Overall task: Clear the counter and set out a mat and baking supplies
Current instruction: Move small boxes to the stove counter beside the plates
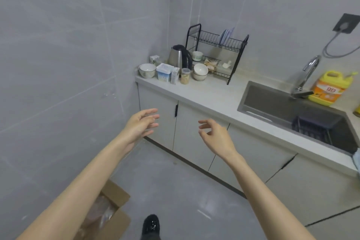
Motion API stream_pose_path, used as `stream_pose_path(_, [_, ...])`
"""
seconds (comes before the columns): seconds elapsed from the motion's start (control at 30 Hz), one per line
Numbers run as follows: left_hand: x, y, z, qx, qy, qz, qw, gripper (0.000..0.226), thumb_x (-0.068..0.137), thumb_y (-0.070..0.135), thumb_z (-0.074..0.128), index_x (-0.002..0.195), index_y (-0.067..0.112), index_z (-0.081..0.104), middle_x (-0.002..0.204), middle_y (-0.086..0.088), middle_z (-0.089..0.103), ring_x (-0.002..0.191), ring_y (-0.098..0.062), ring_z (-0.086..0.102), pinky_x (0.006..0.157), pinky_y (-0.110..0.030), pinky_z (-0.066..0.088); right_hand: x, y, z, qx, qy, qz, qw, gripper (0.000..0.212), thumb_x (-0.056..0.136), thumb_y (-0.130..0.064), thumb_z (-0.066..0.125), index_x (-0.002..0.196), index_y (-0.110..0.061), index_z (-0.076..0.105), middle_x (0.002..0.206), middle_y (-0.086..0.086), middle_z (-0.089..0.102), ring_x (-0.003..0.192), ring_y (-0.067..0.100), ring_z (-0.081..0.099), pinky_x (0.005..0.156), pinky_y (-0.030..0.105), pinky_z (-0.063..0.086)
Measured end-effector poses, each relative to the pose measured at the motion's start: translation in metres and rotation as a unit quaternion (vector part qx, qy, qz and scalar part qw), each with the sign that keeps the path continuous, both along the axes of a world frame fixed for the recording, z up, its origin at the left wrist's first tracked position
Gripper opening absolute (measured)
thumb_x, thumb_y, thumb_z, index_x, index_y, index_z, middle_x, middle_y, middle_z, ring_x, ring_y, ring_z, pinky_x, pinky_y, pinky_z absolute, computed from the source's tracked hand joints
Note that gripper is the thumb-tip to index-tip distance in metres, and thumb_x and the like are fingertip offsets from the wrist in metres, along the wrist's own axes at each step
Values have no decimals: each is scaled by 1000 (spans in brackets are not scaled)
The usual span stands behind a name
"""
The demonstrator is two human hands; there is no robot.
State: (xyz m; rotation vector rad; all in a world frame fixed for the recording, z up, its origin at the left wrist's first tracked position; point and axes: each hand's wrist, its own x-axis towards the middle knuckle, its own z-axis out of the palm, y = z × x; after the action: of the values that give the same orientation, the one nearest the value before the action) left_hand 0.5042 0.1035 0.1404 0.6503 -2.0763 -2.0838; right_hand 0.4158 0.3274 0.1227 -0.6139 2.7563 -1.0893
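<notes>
Step in hand, as judged: begin clearing the surface (214, 95); nothing is lifted yet.

Clutter is bunched at the far left corner of the surface. There you have a bowl (147, 70), a white-and-blue tub (164, 72), a small carton (175, 76), a clear jar (185, 76) and two stacked bowls (200, 72). The kettle (178, 55) stands behind them and the dish rack (216, 52) along the back edge. No mat is visible. A cardboard box (115, 210) on the floor holds something in clear plastic; you cannot tell what.

Method: take the carton and jar first, since they stand close together and look easy to tip. Lift each straight up rather than sliding it past its neighbours. Support the stacked bowls from under the lower one.

Your left hand (141, 124) and right hand (215, 135) are raised in front of the cabinet doors, below the surface's front edge and well apart from the clutter. Fingers are spread and loosely bent, palms roughly facing. Neither holds or touches anything.
</notes>
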Motion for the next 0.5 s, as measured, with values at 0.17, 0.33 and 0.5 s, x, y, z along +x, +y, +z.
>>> stream_pose_path(0.17, [-100, -71, -18, 15, -11, 13, 1000, 33, 97, 8, 45, 127, 19, 54, 118, 3, 63, 103, -16, 62, 92, -32, 48, -98, -72, -8, -18, -5, 14, 1000, 34, 93, -22, 53, 127, -21, 54, 121, -8, 61, 85, 13, 64, 77, 25, 47])
stream_pose_path(0.33, [-190, -132, -24, 19, -41, -8, 999, 32, 97, 12, 47, 127, 21, 53, 121, 2, 61, 110, -18, 60, 94, -33, 47, -192, -132, -9, -40, -38, -7, 998, 36, 90, -16, 56, 125, -22, 54, 121, -2, 61, 85, 15, 62, 74, 23, 43])
stream_pose_path(0.5, [-278, -179, -33, 45, -63, 0, 997, 32, 98, 7, 42, 124, 23, 54, 123, 0, 61, 110, -20, 61, 94, -33, 48, -277, -178, -19, -62, -64, -38, 995, 36, 90, -18, 55, 125, -25, 53, 123, -4, 60, 85, 13, 63, 69, 21, 43])
